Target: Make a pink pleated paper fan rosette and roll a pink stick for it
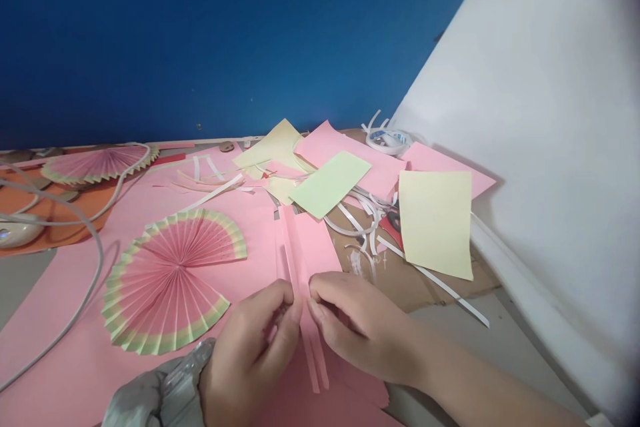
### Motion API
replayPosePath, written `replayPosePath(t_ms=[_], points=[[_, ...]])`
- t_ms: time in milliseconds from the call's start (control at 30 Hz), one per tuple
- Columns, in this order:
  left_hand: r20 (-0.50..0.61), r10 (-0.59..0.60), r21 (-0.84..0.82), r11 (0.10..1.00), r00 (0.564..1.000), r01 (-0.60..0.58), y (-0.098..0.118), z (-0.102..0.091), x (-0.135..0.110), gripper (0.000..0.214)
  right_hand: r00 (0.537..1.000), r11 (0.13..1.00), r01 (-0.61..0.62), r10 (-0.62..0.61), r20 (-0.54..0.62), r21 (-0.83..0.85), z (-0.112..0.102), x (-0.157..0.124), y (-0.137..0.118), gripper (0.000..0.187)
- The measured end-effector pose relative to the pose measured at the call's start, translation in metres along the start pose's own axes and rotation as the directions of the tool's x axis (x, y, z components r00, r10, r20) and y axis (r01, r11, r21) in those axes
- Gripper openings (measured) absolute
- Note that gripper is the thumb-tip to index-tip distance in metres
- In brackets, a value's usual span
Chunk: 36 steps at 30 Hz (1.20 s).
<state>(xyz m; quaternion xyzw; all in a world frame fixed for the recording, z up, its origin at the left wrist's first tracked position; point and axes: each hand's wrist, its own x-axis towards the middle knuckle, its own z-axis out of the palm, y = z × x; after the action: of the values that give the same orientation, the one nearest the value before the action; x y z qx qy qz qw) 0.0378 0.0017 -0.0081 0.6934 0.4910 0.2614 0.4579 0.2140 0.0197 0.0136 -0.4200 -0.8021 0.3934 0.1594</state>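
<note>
My left hand (253, 350) and my right hand (357, 327) meet at the lower middle, fingers pinched on a pink paper sheet (307, 250) that is pleated into narrow accordion folds. The folded strip runs away from me between both thumbs. A grey sleeve (160, 390) covers my left wrist. To the left lies a finished pleated paper fan (173, 280), pink with a green and yellow rim, open almost to a full circle.
A second pleated fan (97, 163) lies at the far left. Loose pink, green (330, 183) and yellow sheets (436, 221), white paper strips and a tape roll (389, 140) clutter the back. A grey cable (90, 247) curves on the left. A white board (540, 147) leans at right.
</note>
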Motion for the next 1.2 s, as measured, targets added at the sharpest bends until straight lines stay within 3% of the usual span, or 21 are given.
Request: replayPosePath(t_ms=[167, 300, 467, 633, 933, 1200], points=[[0.009, 0.006, 0.094, 0.996, 1.000, -0.007, -0.004, 0.003, -0.002, 0.025, 0.996, 0.995, 0.050, -0.056, -0.062, -0.086, 0.006, 0.000, -0.001, 0.027], [-0.007, 0.059, 0.109, 0.992, 0.998, -0.057, -0.002, 0.003, -0.004, 0.025, 0.972, 0.964, 0.148, -0.183, -0.148, -0.220, 0.010, -0.002, -0.002, 0.020], [0.073, 0.053, 0.004, 0.999, 0.996, -0.053, 0.005, 0.000, -0.004, 0.027, 0.991, 0.991, 0.108, -0.115, -0.075, -0.083, 0.002, -0.003, -0.001, 0.024], [-0.003, 0.028, -0.083, 0.996, 1.000, -0.029, 0.005, -0.002, -0.001, 0.026, 0.995, 0.995, 0.100, -0.100, 0.006, -0.023, -0.003, -0.003, 0.000, 0.026], [0.014, -0.004, -0.029, 1.000, 1.000, 0.005, 0.001, -0.001, -0.001, 0.025, 0.992, 0.988, 0.129, -0.128, 0.021, -0.089, -0.002, -0.001, 0.002, 0.023], [0.038, -0.053, 0.016, 0.998, 0.998, 0.053, -0.002, 0.004, -0.003, 0.022, 0.976, 0.941, 0.205, -0.218, -0.019, -0.270, 0.007, 0.001, 0.008, 0.021]])
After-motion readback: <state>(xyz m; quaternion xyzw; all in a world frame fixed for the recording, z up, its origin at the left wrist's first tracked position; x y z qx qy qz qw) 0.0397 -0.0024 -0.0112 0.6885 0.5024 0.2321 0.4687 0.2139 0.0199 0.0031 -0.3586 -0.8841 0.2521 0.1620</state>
